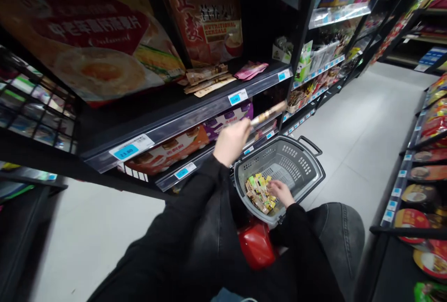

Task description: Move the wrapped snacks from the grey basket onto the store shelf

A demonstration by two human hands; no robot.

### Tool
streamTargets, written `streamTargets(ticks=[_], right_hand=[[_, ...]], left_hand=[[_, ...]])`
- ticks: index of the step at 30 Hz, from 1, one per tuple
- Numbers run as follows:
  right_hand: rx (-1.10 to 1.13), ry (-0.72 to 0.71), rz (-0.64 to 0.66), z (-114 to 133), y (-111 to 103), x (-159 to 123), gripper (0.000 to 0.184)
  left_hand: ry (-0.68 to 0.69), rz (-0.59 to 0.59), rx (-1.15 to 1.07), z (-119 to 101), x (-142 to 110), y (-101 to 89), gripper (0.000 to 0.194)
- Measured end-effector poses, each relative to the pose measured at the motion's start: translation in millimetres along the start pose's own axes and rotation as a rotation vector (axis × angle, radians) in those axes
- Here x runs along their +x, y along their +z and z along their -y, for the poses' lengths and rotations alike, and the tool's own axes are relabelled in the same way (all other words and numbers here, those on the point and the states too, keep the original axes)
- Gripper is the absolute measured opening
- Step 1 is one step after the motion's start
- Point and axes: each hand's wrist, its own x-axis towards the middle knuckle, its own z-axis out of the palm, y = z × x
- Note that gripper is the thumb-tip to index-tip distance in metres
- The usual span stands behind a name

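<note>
From my remote seat I watch through the head camera, taking the basket (293, 157) as my landmark. Above its left side, my left hand (233, 141) is closed around the near end of a slim stick packet (268, 113), whose far end points out over the basket's back rim. Inside the basket, my right hand (280, 191) reaches onto the pile of small packets (259, 192) at the near left; I can't tell whether its fingers grip one. Up and left of the basket, a shelf (195, 110) bears flat brown packets (209, 78), pink packets (250, 70) and a cereal bag (213, 27).
</note>
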Motion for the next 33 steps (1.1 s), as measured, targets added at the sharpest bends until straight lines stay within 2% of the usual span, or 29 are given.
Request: streamTargets(ticks=[2,4,7,11,17,23,25,30,33], right_hand=[[0.464,-0.055,-0.035,17.3,-15.2,-7.5,0.045],[0.676,-0.112,-0.063,30.1,-30.9,-16.3,0.053],[0.671,-0.108,-0.111,36.7,-47.5,-26.0,0.052],[0.523,-0.070,-0.124,32.2,-52.3,-29.6,0.048],[0.465,-0.110,-0.132,28.3,-50.3,-27.9,0.036],[0.288,-0.137,-0.128,17.6,-54.6,-22.4,0.036],[0.265,-0.154,-0.113,16.5,-56.2,-22.5,0.037],[0.275,-0.175,-0.112,19.0,-60.2,-25.0,0.035],[0.260,-0.185,-0.133,19.3,-61.2,-25.3,0.035]], left_hand=[[-0.007,0.149,-0.007,-24.0,-39.7,32.7,0.026],[0.036,0.303,-0.056,-41.5,-74.6,67.0,0.026],[0.090,0.469,-0.196,-55.1,-111.6,109.5,0.029],[0.000,0.541,-0.486,-53.4,-129.3,139.8,0.033],[-0.250,0.733,-0.894,-37.0,-124.2,157.5,0.036],[-0.300,0.673,-0.916,-33.3,-123.6,157.3,0.039],[-0.249,0.635,-0.890,-32.3,-122.9,153.3,0.037],[0.001,0.529,-0.860,-31.3,-121.0,146.1,0.031],[0.061,0.480,-0.822,-32.5,-120.1,145.3,0.026]])
